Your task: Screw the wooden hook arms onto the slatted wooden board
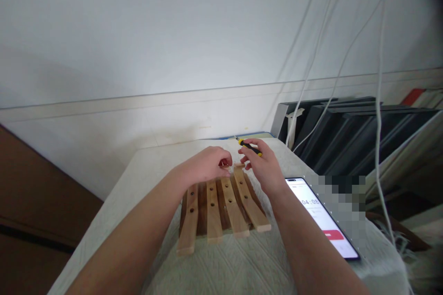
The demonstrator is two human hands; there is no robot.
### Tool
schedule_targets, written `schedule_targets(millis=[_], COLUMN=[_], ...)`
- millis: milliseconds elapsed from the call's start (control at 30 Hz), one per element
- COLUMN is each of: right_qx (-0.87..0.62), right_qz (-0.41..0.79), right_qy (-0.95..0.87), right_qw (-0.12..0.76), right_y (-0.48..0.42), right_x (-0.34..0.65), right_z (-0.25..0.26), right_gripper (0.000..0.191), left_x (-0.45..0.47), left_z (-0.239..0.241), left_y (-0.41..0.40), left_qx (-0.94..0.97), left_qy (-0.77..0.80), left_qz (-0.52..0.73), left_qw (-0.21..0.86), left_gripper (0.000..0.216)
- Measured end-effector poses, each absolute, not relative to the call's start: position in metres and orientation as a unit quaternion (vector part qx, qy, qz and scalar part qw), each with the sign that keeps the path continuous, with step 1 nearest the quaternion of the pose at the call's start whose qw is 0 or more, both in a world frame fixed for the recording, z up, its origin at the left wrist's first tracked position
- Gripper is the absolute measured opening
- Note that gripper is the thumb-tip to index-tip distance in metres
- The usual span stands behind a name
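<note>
On the cloth-covered table [242, 262] lies a wooden piece made of several pale slats [214, 221] over a darker brown board [202, 216]. Each slat has dark round holes along its middle. My left hand [211, 163] is at the far end of the slats, its fingers curled together; what they pinch, if anything, is too small to make out. In my right hand [265, 163] is a black and yellow screwdriver [252, 148], its tip pointing up and left, away from the wood. The right fingertips hover close to the far end of the rightmost slat.
A phone [321, 216] with a lit timer screen lies right of my right forearm. White cables [380, 101] hang down at the right. Dark panels [346, 124] stand behind the table's right side. A pale wall [166, 133] rises behind the table.
</note>
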State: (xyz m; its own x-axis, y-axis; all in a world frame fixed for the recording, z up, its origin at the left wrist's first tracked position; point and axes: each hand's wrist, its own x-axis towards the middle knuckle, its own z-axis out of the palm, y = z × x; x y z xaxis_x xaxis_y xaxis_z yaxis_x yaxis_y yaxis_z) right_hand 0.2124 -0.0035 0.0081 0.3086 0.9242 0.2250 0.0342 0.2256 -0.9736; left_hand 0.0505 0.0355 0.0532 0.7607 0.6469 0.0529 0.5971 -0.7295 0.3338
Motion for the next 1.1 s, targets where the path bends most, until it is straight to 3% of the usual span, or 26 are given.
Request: schedule_targets(millis=[433,800,1100], right_qx=[-0.526,-0.517,-0.484], right_qz=[0.346,0.290,0.264], right_qy=[-0.467,-0.484,-0.501], right_qw=[0.621,0.644,0.667], right_y=[-0.004,-0.003,-0.007], right_x=[0.212,0.212,0.210], right_z=[0.008,0.004,0.002], right_gripper=[0.030,0.032,0.029], left_x=[0.052,0.033,-0.029], left_z=[0.059,0.074,0.101], left_y=[0.032,0.035,0.037], left_qx=[0.928,0.913,0.846], left_qy=[0.333,0.379,0.510], left_qz=[0.068,0.069,-0.140], left_qw=[0.149,0.136,0.064], left_gripper=[0.018,0.039,0.024])
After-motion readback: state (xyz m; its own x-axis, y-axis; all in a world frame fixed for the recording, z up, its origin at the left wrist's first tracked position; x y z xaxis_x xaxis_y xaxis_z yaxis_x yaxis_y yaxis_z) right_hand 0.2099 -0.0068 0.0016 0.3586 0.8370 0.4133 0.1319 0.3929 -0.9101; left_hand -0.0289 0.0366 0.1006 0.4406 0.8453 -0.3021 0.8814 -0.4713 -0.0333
